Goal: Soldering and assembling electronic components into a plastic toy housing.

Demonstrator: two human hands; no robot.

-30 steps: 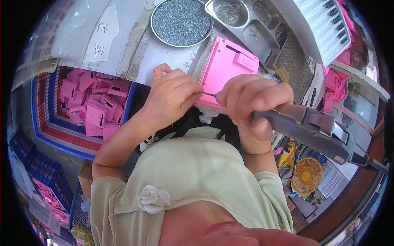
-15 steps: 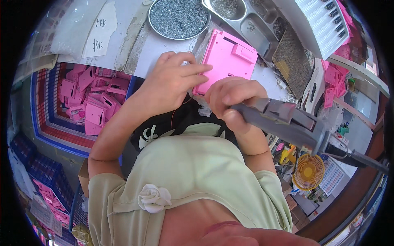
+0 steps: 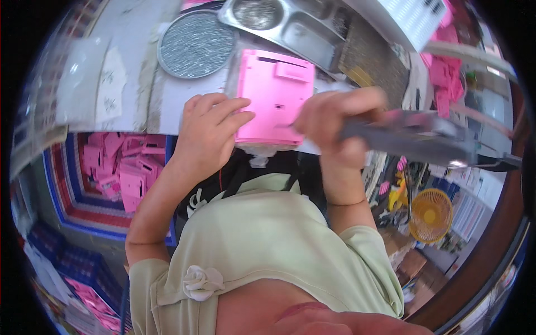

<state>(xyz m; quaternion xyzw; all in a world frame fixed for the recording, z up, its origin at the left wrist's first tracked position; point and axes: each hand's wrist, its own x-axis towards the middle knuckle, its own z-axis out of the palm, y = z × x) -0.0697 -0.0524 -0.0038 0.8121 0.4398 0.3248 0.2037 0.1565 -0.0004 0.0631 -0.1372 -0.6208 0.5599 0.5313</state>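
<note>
A flat pink plastic case (image 3: 273, 95) lies on the bench in front of me, with a raised block along its far side. My left hand (image 3: 209, 123) rests at its left edge; two stretched fingertips lie on top of the case, and the thumb is hard to make out. In my right hand (image 3: 338, 120), blurred by motion, is a grey electric screwdriver (image 3: 413, 139), its body pointing off to the right. The fingers wrap its front end beside the case's right edge. I cannot make out where its tip is.
A round metal tray of small screws (image 3: 196, 44) sits beyond my left hand. Further back is a compartmented steel tray (image 3: 310, 36). A blue-and-red crate (image 3: 70, 215) holds several pink parts at left. A white rack (image 3: 405, 19) and a yellow basket (image 3: 431, 215) are at right.
The view has shifted, so the bench things appear further left and the case looks straighter. My right hand and screwdriver have moved away from the case's near edge, to its right side.
</note>
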